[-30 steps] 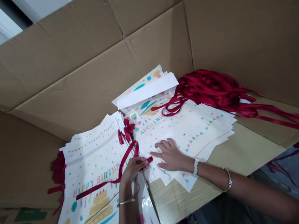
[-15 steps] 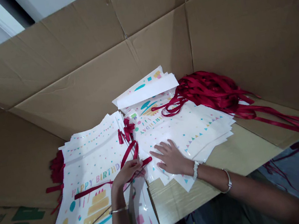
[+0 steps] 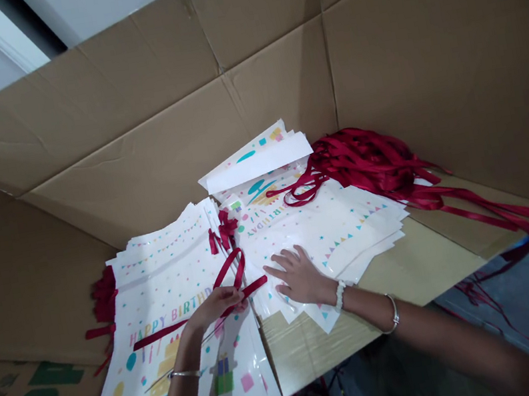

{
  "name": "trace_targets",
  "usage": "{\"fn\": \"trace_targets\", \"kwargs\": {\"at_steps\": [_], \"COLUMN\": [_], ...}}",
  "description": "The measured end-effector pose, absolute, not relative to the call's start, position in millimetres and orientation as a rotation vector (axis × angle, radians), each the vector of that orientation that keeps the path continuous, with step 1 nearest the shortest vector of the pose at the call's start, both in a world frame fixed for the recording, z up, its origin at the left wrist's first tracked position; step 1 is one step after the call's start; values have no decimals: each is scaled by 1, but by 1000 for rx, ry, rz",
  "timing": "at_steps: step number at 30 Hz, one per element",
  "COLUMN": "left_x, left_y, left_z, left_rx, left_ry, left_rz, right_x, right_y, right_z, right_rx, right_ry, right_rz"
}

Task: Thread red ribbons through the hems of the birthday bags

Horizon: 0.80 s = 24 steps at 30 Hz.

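The left hand (image 3: 219,305) is pinching a red ribbon (image 3: 257,285), whose loop is lying just beyond the fingers, over the left printed stack (image 3: 160,276). A thin rod (image 3: 159,380) is passing by that wrist; whether it is being gripped cannot be told. The right hand (image 3: 302,277) is resting open, fingers spread, on the right printed stack (image 3: 348,211). Beyond it, a ribbon heap (image 3: 365,164) is lying.

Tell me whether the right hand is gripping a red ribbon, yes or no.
No, the right hand lies spread on the printed sheets, while the left hand pinches the red ribbon.
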<state>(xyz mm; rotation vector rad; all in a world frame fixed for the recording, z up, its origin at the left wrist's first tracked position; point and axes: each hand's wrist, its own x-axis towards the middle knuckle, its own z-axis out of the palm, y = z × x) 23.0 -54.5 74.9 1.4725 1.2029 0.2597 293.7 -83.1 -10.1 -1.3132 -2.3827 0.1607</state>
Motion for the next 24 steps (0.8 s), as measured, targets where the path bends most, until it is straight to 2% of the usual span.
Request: {"fn": "trace_targets", "kwargs": {"at_steps": [5,11,19,24], "left_x": [36,74,40,18], "left_y": [-47,-28,-41,-50], "left_z": [49,34,77,96], "left_rx": [1482,1476,1562,1518], "left_ry": [1227,1153,1278,1262], "left_rz": [432,395,26,-63], "right_x": [296,298,296,296], "right_y": [-82,-82,-82,-83], "right_z": [-6,-7,-12,-10], "right_rx": [-1291,-1237,-1275,-1290], "right_ry": [-2393,-2417,-2402,-2409], "right_rz": [162,126,190,239]}}
